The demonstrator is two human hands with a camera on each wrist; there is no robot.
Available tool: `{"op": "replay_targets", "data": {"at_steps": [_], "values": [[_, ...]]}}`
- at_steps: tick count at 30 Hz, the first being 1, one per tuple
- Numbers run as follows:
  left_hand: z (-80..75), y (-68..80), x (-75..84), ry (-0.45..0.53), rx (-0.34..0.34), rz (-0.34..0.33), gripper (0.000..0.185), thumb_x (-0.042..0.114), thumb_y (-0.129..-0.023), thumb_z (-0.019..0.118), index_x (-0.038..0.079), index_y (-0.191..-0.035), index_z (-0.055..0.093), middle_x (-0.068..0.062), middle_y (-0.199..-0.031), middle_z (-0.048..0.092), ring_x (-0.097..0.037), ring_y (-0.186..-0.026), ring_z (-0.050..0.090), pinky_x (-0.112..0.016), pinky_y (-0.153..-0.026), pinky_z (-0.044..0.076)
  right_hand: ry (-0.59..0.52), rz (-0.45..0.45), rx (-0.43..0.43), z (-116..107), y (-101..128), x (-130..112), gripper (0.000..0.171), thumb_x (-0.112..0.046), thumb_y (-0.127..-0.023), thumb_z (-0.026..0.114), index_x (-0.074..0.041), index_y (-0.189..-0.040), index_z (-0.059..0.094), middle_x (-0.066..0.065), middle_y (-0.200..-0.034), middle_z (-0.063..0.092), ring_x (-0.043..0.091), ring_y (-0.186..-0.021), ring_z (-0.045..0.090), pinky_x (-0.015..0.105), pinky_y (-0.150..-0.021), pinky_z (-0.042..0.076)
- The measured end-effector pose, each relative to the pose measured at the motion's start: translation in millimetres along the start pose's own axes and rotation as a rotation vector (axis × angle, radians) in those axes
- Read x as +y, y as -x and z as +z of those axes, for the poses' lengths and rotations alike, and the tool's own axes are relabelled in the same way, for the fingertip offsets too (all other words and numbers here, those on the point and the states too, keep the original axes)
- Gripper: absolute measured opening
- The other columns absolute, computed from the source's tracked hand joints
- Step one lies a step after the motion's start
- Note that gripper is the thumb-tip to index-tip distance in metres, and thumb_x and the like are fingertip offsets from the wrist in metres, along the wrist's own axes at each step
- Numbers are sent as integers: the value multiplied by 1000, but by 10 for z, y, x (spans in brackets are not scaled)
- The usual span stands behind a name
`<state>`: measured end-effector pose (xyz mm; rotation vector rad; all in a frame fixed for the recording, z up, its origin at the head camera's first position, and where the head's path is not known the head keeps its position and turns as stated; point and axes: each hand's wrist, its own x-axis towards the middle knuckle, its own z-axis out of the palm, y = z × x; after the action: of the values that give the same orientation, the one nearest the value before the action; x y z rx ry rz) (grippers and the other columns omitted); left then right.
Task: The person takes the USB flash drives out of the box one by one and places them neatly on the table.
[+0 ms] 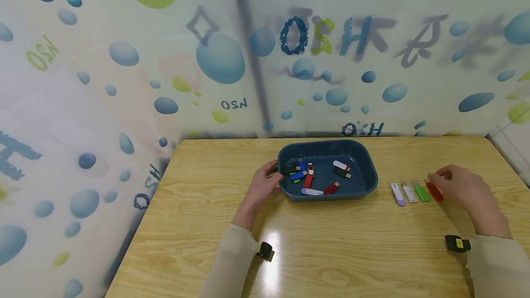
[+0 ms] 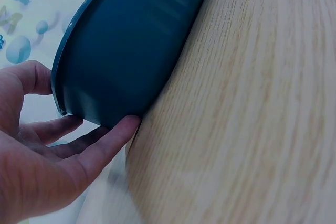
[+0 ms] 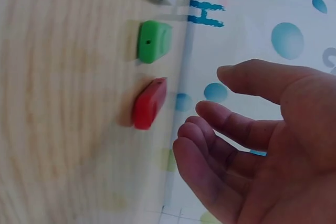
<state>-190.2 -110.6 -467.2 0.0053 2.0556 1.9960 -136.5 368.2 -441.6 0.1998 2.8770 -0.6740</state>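
Note:
My left hand grips the left end of a dark blue plastic bin, thumb at the rim and fingers against the outer wall. Several USB flash drives lie inside, among them a red one, a white-and-purple one and a black one. My right hand hovers just above a red USB flash drive on the table, its fingers loosely bent and apart from it. That drive ends a row with a green one, a white one and another white-and-purple one.
The bin and the row stand on a light wooden table, the row to the bin's right. Behind the table's far edge hangs a patterned wall covering, which also runs along the left side.

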Motion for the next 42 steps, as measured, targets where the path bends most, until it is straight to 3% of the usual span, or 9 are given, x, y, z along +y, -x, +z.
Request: {"op": "replay_targets", "data": {"at_steps": [9,21,28,34,42], "values": [[-11,-8,-17,-13,-2,-7,59,7,-96,57,0,-153,47,-24,-150,49,-37,-121,58,-44,-87,61,-7,-2,84,-31,41,-141,57,-38,-105,53,18,-119,55,35,-106,62,42,-84,60,48,-63,49],[-25,-8,-7,-38,1,-11,58,8,-96,57,2,-153,48,-22,-150,50,-36,-123,58,-45,-89,61,-1,-7,143,-57,177,-517,59,-40,-106,53,16,-124,53,35,-114,60,48,-94,59,57,-69,49],[-18,-16,-17,-32,-6,-13,58,7,-97,56,2,-154,46,-22,-152,48,-36,-123,57,-45,-88,61,-40,-164,176,-28,257,-803,51,-35,-106,57,13,-125,60,30,-111,66,42,-91,65,54,-67,52],[-6,-24,-18,-31,0,-4,58,7,-97,56,1,-154,46,-22,-151,49,-37,-122,58,-44,-87,61,-41,-265,216,126,277,-1135,40,-25,-103,63,11,-120,64,27,-106,66,42,-94,63,58,-73,53],[0,-2,-5,-20,6,7,57,6,-96,56,0,-152,48,-23,-149,51,-34,-119,60,-43,-84,62,-25,-307,173,371,263,-1591,35,-25,-101,66,5,-120,67,27,-118,62,40,-102,61,57,-82,54]]}}
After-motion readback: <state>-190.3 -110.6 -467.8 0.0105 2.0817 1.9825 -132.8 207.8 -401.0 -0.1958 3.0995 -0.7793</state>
